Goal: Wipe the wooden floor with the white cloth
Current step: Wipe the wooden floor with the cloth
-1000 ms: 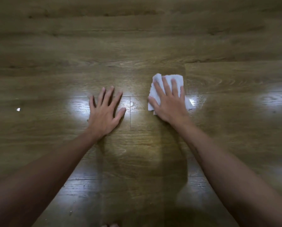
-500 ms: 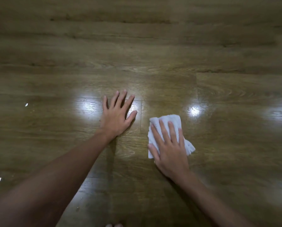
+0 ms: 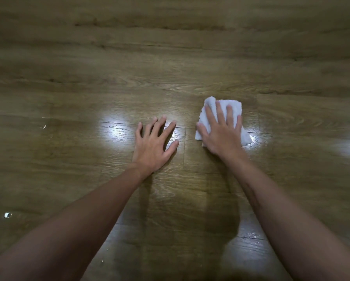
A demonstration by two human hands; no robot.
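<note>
White cloth [image 3: 234, 105] lies folded on the wooden floor [image 3: 170, 57], pinned flat under the right hand [image 3: 220, 136], fingers spread, grip pressing rather than clenched. The left hand [image 3: 152, 147] rests open just beside it, bracing, touching only boards, holding nothing.

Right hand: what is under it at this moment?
The right hand lies flat, fingers spread, on the folded white cloth, which rests on the wooden floor. Cloth edges show past the fingertips and at both sides; the middle of the cloth and the floor beneath it are covered.
</note>
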